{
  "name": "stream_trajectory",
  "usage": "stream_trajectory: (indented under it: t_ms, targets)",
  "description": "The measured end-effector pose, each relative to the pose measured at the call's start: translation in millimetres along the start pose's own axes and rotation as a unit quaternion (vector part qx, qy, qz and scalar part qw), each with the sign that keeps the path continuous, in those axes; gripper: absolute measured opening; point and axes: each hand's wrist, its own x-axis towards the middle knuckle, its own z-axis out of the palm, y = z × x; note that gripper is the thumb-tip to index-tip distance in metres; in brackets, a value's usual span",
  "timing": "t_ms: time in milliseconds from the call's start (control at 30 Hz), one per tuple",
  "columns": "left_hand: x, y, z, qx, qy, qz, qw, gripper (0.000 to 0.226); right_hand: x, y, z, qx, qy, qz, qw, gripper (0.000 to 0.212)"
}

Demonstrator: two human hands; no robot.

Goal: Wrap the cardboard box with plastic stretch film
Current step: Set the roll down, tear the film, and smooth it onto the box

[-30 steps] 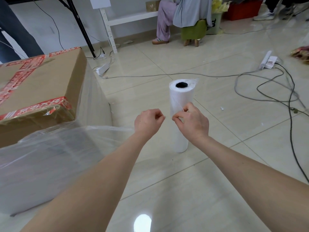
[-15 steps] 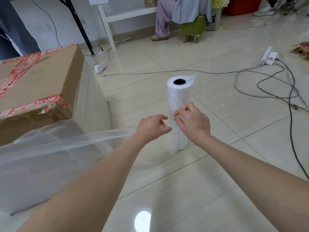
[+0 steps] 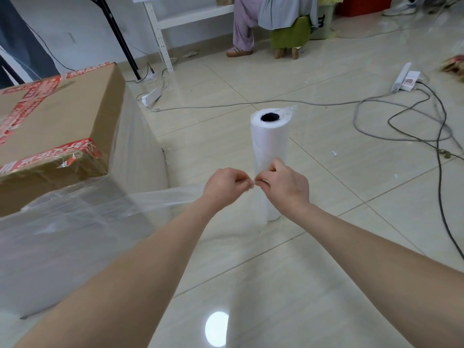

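**Film pinched between box and upright roll**

The cardboard box (image 3: 57, 114) sits on the floor (image 3: 326, 222) at far left. Its side faces are covered in film and its top is bare. A band of stretch film (image 3: 163, 198) runs level rightward from the box to the left hand (image 3: 226, 185), which pinches it. The right hand (image 3: 283, 187) pinches the film just beside. Behind the hands, the film roll (image 3: 270, 139) stands upright with its core opening upward.

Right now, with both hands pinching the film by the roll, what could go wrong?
The stretch film runs stretched from the left hand to the cardboard box; if that grip slips, the tail may spring back and bunch. The roll stands upright, unsupported, just behind the right hand; a sideways tug could topple it.
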Motion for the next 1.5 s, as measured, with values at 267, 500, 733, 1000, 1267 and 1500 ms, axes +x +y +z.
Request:
stream_trajectory:
  t_ms: [267,500,733,1000,1267,1500]
  targets:
    - [10,-28,-8,0.043,0.098,-0.114,0.988,0.019,2,16,4,0.106,-0.001,0.103,0.989,0.015]
    - [5,-30,4,0.104,-0.016,-0.004,0.994,0.049,1,16,10,0.131,0.001,0.081,0.988,0.01]
    - [10,-11,24,0.19,-0.051,-0.003,0.981,0.027,-5,12,11,0.099,0.025,0.01,0.995,0.01]
    - [3,-31,21,0.204,0.004,0.054,0.977,0.025,-13,9,20,-0.01,0.029,-0.138,0.99,0.045]
    - [6,-38,26,0.15,0.035,0.071,0.985,0.023,1,4,43,-0.036,-0.023,-0.036,0.998,0.025]
    - [12,-58,14,0.09,0.059,-0.02,0.994,0.019,-3,20,37,0.008,0.007,0.015,1.0,0.022]
